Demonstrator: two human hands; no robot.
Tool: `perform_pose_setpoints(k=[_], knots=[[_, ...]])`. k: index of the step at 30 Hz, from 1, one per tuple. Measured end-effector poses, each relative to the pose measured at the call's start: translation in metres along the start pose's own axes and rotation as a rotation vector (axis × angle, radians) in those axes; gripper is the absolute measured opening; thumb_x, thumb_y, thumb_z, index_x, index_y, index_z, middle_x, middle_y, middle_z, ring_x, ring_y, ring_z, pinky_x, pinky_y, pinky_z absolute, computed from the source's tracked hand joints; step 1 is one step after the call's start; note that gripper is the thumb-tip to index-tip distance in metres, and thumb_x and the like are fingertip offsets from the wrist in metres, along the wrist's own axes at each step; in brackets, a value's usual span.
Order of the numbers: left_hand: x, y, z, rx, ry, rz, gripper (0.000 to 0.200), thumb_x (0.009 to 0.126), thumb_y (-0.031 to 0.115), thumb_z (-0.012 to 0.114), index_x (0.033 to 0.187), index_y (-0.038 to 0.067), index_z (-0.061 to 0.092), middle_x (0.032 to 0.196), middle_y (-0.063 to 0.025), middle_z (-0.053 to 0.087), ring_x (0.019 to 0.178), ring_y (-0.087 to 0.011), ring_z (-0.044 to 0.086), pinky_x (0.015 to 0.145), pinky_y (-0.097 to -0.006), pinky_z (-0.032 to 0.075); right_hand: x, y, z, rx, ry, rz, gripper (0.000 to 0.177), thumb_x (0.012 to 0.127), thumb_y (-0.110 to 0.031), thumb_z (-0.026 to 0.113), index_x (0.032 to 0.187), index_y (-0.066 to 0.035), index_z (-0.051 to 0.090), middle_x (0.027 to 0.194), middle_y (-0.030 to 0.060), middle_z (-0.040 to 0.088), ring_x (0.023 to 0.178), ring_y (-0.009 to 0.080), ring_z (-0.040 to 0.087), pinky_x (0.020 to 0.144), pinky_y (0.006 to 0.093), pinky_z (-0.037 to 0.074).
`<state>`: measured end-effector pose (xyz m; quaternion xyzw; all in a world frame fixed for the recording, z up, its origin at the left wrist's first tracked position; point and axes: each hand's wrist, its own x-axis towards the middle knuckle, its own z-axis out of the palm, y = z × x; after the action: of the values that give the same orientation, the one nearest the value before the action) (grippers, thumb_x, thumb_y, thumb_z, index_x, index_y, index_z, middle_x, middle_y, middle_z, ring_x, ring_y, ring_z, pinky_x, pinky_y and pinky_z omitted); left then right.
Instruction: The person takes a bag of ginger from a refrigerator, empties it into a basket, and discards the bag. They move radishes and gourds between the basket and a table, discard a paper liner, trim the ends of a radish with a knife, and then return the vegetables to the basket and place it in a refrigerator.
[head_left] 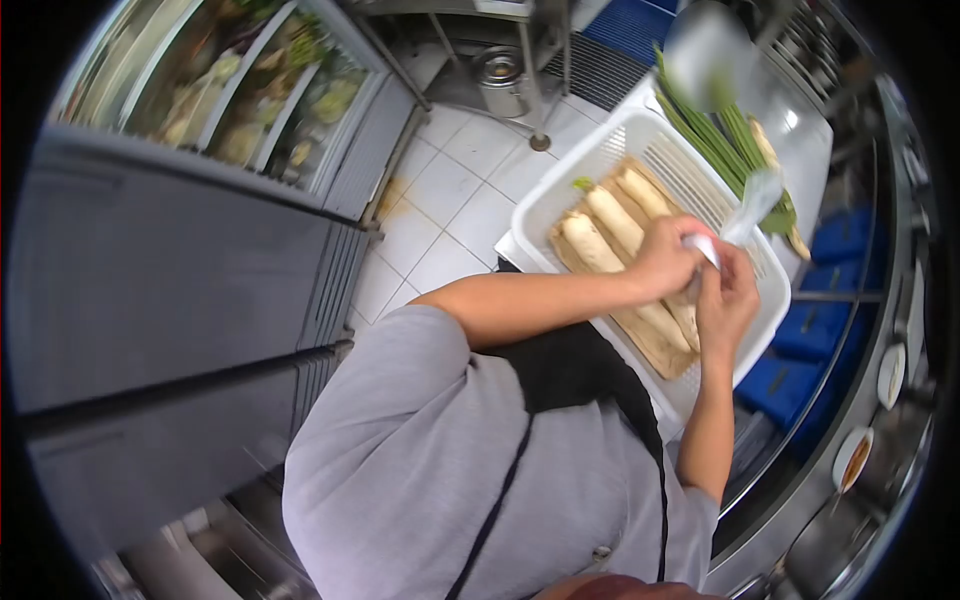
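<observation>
Over a white plastic basket (530,215), my left hand (665,262) and my right hand (728,300) meet with their fingers closed on a small white piece (705,246), perhaps plastic or paper. A translucent plastic piece (755,203) extends beyond the fingers at the upper right. Beneath the hands, several long white radishes (612,218) lie side by side on brown paper (665,365) in the basket. My hands hide parts of them.
Long green leafy stalks (712,140) lie on the metal counter (795,120) beyond the basket. Blue containers (810,325) stand below at the right. A glass-fronted fridge (240,90) is at the left. A lidded metal pot (502,82) sits on a low shelf ahead.
</observation>
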<state>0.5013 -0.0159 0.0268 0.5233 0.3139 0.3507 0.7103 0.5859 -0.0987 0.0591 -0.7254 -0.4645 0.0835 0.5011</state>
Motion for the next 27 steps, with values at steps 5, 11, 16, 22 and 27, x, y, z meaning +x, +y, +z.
perform_pose_setpoints(k=[5,11,16,22,27], knots=[[0.004,-0.003,-0.004,0.145,-0.032,0.023,0.010,0.085,0.004,0.067,0.094,0.001,0.071,0.087,-0.0072,0.070,0.080,-0.0136,0.065,0.069,-0.0303,0.053,0.008,0.000,-0.005,-0.021,-0.056,0.158,0.017,0.086,0.003,0.061,0.102,0.003,0.066,0.092,0.0094,0.068,0.079,0.0133,0.066,0.070,0.0276,0.054],[0.000,0.000,-0.008,0.299,0.034,0.279,0.014,0.081,-0.002,0.067,0.095,0.001,0.067,0.087,-0.0088,0.068,0.084,-0.0164,0.065,0.071,-0.0307,0.052,0.003,0.017,0.000,0.214,-0.039,0.103,0.015,0.088,0.006,0.059,0.101,0.006,0.066,0.090,0.0080,0.070,0.079,0.0113,0.066,0.072,0.0260,0.054],[0.003,0.002,-0.006,-0.092,0.064,-0.014,0.033,0.080,-0.006,0.067,0.110,0.004,0.058,0.094,-0.0074,0.067,0.084,-0.0178,0.065,0.071,-0.0338,0.053,0.001,0.006,0.003,0.078,-0.015,0.084,0.014,0.091,0.005,0.061,0.102,0.006,0.068,0.090,0.0074,0.070,0.079,0.0106,0.065,0.073,0.0248,0.053],[0.015,0.017,-0.020,-0.314,-0.339,-0.379,0.040,0.081,-0.004,0.069,0.118,0.003,0.052,0.096,-0.0057,0.063,0.088,-0.0149,0.061,0.073,-0.0325,0.051,0.010,0.021,-0.009,0.100,-0.049,0.068,0.010,0.092,0.002,0.064,0.101,0.004,0.069,0.088,0.0049,0.069,0.077,0.0091,0.063,0.069,0.0236,0.051],[0.019,0.011,-0.020,-0.182,-0.382,-0.160,0.040,0.085,0.000,0.066,0.122,0.003,0.052,0.097,-0.0058,0.063,0.089,-0.0151,0.061,0.077,-0.0301,0.050,0.013,0.010,-0.018,-0.276,-0.060,0.083,0.006,0.091,-0.002,0.069,0.094,0.003,0.066,0.082,0.0034,0.067,0.071,0.0099,0.063,0.066,0.0225,0.051]])
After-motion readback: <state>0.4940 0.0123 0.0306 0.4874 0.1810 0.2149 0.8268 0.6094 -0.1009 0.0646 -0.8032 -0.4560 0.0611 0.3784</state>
